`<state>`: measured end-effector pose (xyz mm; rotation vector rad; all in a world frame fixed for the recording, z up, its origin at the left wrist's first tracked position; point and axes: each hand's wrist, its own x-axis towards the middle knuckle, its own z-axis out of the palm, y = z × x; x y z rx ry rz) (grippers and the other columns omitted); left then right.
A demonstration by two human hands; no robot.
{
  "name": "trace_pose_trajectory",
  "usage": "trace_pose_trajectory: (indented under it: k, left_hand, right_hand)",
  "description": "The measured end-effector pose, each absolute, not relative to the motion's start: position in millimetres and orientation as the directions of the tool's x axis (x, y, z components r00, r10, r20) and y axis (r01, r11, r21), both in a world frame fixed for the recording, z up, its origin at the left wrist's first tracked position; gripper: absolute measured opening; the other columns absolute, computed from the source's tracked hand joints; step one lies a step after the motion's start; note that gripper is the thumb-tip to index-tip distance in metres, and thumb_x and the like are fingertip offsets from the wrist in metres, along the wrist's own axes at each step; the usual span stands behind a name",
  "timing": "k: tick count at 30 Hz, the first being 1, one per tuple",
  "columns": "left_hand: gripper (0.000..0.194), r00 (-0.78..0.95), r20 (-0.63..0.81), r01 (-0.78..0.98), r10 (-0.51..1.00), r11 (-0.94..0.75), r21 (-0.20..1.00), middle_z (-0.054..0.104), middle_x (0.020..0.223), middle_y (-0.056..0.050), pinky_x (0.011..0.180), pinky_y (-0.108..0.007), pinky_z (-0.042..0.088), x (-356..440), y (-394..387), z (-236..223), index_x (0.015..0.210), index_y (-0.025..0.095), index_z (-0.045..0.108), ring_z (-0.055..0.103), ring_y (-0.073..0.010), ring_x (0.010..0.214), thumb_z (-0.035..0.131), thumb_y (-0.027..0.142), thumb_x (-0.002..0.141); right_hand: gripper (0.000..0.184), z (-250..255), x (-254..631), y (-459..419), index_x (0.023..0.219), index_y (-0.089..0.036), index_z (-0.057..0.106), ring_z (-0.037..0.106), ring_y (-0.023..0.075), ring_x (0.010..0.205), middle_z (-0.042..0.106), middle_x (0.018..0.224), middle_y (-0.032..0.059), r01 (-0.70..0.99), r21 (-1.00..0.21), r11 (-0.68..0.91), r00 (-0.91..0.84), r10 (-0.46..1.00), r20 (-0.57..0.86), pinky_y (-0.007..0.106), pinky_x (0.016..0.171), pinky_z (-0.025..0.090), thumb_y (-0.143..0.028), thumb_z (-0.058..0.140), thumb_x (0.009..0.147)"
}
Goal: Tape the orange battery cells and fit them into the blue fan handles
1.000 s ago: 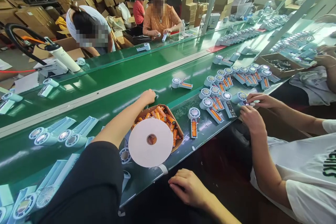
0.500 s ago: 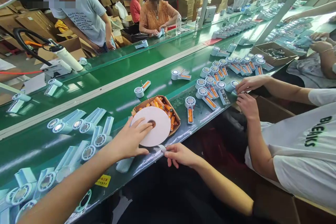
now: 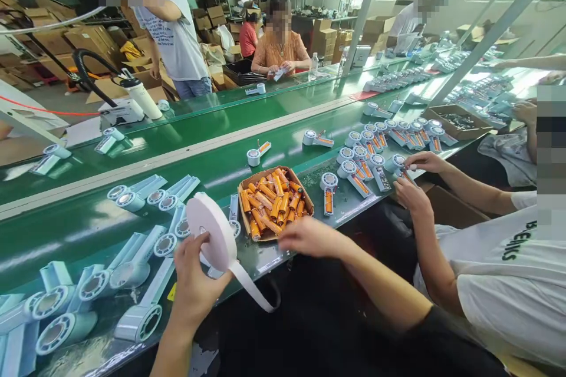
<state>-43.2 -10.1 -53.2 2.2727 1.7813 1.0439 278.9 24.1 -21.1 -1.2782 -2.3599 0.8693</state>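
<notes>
My left hand [image 3: 197, 274] grips a roll of white tape [image 3: 212, 230], its fingers at the hub and thumb near the rim. The roll stands up on edge, lifted above the table's edge. A loose strip [image 3: 254, 288] curls down from it toward my lap. My right hand [image 3: 313, 238] is at the near edge of a cardboard box [image 3: 242, 206] of orange cylindrical batteries [image 3: 274, 203]. Its fingers point left and are smeared by motion, so their grip does not show. Several light-blue fan housings [image 3: 141, 321] lie to the left of my left hand.
A green conveyor belt [image 3: 190, 159] runs beyond the work surface. Right of the box are several fan housings with orange batteries [image 3: 328, 191]. A co-worker's hands [image 3: 413, 188] work on one at the right. Across the belt, a person in orange [image 3: 283, 53] handles a part.
My left hand has lifted the roll off the battery box and tilted it upright, moving left. My right hand has let go of the tape end and moved to the box. The view has risen.
</notes>
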Motion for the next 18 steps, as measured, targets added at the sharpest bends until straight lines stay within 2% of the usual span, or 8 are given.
trace_pose_trajectory:
  k: [2,4,6,8,12,16,18]
  left_hand:
    - [0.083,0.041,0.461,0.815,0.887,-0.296,0.497,0.056,0.14,-0.016,0.111,-0.061,0.054,-35,-13,-58,0.151,0.027,0.042,0.048,-0.0402,0.141,0.081,0.038,0.078]
    - [0.088,0.043,0.456,0.809,0.889,-0.299,0.505,0.057,0.141,-0.015,0.114,-0.061,0.051,-27,-13,-60,0.154,0.027,0.04,0.047,-0.0401,0.143,0.08,0.034,0.077]
    - [0.087,0.086,0.433,0.801,0.898,-0.32,0.506,0.057,0.145,-0.014,0.116,-0.061,0.05,-22,-12,-61,0.156,0.029,0.04,0.046,-0.0398,0.145,0.078,0.03,0.077]
    - [0.085,0.141,0.402,0.79,0.905,-0.348,0.506,0.055,0.15,-0.014,0.117,-0.062,0.048,-18,-13,-62,0.156,0.03,0.041,0.046,-0.0395,0.146,0.077,0.028,0.079]
    - [0.083,0.192,0.38,0.782,0.905,-0.375,0.497,0.056,0.149,-0.013,0.12,-0.064,0.045,-19,-18,-63,0.157,0.029,0.042,0.046,-0.0394,0.146,0.076,0.027,0.081]
    - [0.091,0.165,0.347,0.803,0.923,-0.33,0.496,0.057,0.148,-0.014,0.119,-0.064,0.046,-24,-22,-68,0.163,0.029,0.035,0.045,-0.0396,0.146,0.075,0.027,0.081]
    - [0.095,0.159,0.33,0.817,0.93,-0.312,0.485,0.057,0.147,-0.014,0.119,-0.063,0.046,-25,-23,-71,0.166,0.028,0.03,0.046,-0.0391,0.145,0.073,0.024,0.081]
  right_hand:
    - [0.03,-13,278,62,0.121,-0.017,0.076,0.073,0.0252,0.104,0.08,0.113,0.0123,0.766,-0.571,0.296,-0.332,0.942,0.043,0.034,0.091,0.052,-0.033,0.056,0.106]
    - [0.036,-8,271,92,0.135,-0.015,0.068,0.069,0.0308,0.122,0.077,0.125,0.0176,0.856,-0.495,0.149,-0.15,0.988,0.038,0.039,0.102,0.05,-0.034,0.055,0.107]
    - [0.038,-8,262,111,0.135,-0.015,0.067,0.069,0.0347,0.122,0.076,0.125,0.0193,0.889,-0.456,0.031,-0.036,0.999,-0.003,0.041,0.102,0.051,-0.036,0.061,0.104]
    - [0.034,-11,255,120,0.128,-0.015,0.071,0.073,0.0368,0.115,0.077,0.12,0.0209,0.882,-0.471,-0.016,-0.001,0.999,-0.037,0.043,0.097,0.053,-0.034,0.063,0.101]
    - [0.027,-14,266,127,0.116,-0.019,0.076,0.076,0.0325,0.105,0.081,0.106,0.0138,0.808,-0.588,-0.04,0.019,0.999,-0.043,0.038,0.092,0.054,-0.025,0.074,0.09]
    - [0.042,-14,294,120,0.133,-0.015,0.07,0.076,0.0227,0.095,0.081,0.105,0.01,0.65,-0.759,-0.031,0.036,0.999,-0.01,0.032,0.086,0.058,-0.03,0.069,0.093]
    - [0.047,-18,303,108,0.135,-0.015,0.068,0.075,0.0192,0.093,0.081,0.108,0.0091,0.444,-0.896,0.013,0.001,1.0,0.016,0.03,0.085,0.059,-0.038,0.069,0.094]
